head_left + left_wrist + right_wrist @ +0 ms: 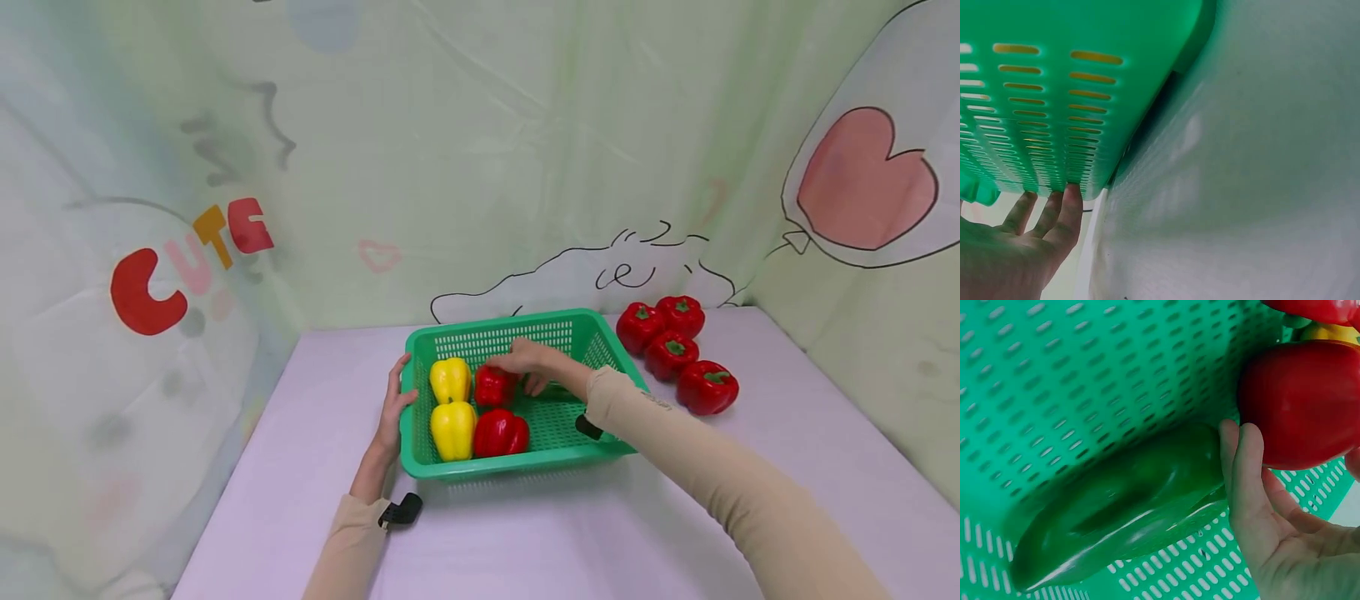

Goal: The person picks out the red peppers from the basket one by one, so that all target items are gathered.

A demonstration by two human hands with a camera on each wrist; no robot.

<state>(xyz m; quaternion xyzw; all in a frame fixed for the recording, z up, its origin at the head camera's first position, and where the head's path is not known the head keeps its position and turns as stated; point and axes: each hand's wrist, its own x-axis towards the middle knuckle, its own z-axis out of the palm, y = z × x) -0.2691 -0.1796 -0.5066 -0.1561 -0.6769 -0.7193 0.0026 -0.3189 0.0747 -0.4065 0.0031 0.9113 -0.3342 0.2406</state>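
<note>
A green slotted basket [510, 321] stands mid-table. Inside lie two yellow peppers [450, 379] [453, 429] and a front red pepper [501, 433]. My right hand [525, 358] reaches in from the right and grips the rear red pepper [493, 387]. In the right wrist view my right hand [1260, 506] has its fingers along that red pepper [1297, 406], the thumb on its other side. A green pepper [1122, 506] lies on the basket floor [1085, 375] beside the fingers. My left hand [392, 408] rests on the basket's left wall, its fingers [1066, 212] straight against the outer wall [1054, 94].
Several red peppers [675, 350] sit in a cluster on the lilac table [285, 467], to the right of the basket. Printed cloth walls close in behind and on both sides. The table's front edge is out of sight.
</note>
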